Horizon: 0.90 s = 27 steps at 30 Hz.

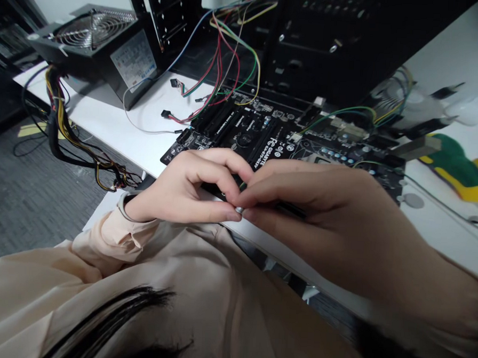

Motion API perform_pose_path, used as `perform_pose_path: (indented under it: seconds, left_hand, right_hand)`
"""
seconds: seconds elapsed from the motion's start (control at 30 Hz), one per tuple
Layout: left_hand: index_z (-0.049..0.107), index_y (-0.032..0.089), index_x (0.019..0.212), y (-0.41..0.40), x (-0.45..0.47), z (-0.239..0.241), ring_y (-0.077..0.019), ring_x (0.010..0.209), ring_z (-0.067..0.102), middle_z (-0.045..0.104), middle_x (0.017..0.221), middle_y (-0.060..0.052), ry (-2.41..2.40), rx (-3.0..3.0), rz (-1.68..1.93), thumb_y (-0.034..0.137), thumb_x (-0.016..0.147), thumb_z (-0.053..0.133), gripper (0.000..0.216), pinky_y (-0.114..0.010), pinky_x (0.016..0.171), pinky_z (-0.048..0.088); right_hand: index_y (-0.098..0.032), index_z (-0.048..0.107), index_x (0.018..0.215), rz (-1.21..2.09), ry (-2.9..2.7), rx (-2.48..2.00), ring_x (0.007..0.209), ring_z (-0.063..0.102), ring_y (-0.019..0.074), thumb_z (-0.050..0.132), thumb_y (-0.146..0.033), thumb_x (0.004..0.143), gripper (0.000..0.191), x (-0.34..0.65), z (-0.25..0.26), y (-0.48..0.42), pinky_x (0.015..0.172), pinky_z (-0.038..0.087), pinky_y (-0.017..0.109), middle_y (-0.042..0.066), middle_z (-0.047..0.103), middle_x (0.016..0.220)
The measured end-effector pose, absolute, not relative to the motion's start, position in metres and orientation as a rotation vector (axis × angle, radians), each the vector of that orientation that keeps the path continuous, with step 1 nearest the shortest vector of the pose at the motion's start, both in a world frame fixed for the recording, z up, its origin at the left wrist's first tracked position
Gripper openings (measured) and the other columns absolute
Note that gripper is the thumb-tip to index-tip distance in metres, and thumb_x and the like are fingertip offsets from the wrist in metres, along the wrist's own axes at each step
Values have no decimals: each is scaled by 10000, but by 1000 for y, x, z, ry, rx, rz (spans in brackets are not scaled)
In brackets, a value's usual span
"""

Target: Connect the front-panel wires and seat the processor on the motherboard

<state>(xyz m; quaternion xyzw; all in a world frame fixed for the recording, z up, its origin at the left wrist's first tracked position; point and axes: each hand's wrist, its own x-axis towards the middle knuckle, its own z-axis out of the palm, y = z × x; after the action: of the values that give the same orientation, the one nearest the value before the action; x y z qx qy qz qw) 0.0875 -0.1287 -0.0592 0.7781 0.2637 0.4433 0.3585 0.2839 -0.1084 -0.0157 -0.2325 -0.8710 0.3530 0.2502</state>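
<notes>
My left hand (pixel 194 184) and my right hand (pixel 313 204) meet fingertip to fingertip near the table's front edge. Pinched between them is a small silvery screw (pixel 239 210), mostly covered by the fingers, so its exact shape is hard to make out. Thumb and forefinger are closed on it in both hands. Just beyond and beneath them a black Gigabyte motherboard (pixel 247 139) lies flat on the white table (pixel 105 124). The hands hide part of its near side.
A power supply (pixel 97 48) with bundled cables (pixel 58 116) hanging over the edge stands at the left. Behind the board is a black computer case (pixel 310 49) with loose coloured wires (pixel 219 60) trailing forward. A green and yellow tool handle (pixel 458 164) lies at the right.
</notes>
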Motion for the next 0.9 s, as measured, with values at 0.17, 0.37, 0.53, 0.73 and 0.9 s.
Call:
perform_pose_path:
  seconds: [0.17,0.37,0.53,0.73,0.9]
  left_hand:
    - [682,160,755,-129,86,-58,-182,891,668,681,1003,-95,668,2008,1118,161,758,732,51,-279,790,554]
    - [679,154,763,-128,85,-57,-185,915,663,680,1022,-107,626,1970,1101,153,780,703,28,-284,823,547]
    - [679,165,744,-128,86,-58,-190,907,668,689,1015,-88,623,1938,1107,154,748,743,65,-293,822,553]
    - [700,169,732,-127,85,-57,-192,894,680,704,984,-79,636,1937,1099,179,731,773,73,-279,810,559]
    - [696,179,720,-128,86,-56,-206,884,687,711,996,-79,682,1931,1075,199,738,768,77,-296,789,568]
  right_hand:
    - [-169,690,711,848,-2388,-602,645,578,77,621,-38,801,173,284,-16,-110,558,421,176,-18,661,709]
    - [-156,674,763,695,-2390,-533,652,574,60,596,-69,837,138,285,-19,-113,581,412,174,-19,664,721]
    - [-202,687,773,594,-2420,-590,629,598,102,605,-134,851,132,286,-18,-114,540,426,216,-9,679,733]
    - [-179,667,685,435,-2461,-454,686,617,77,590,-157,883,213,290,-19,-112,562,444,181,2,693,789]
    - [-176,659,678,323,-2492,-430,693,613,85,559,-133,886,235,290,-20,-116,542,431,194,12,676,797]
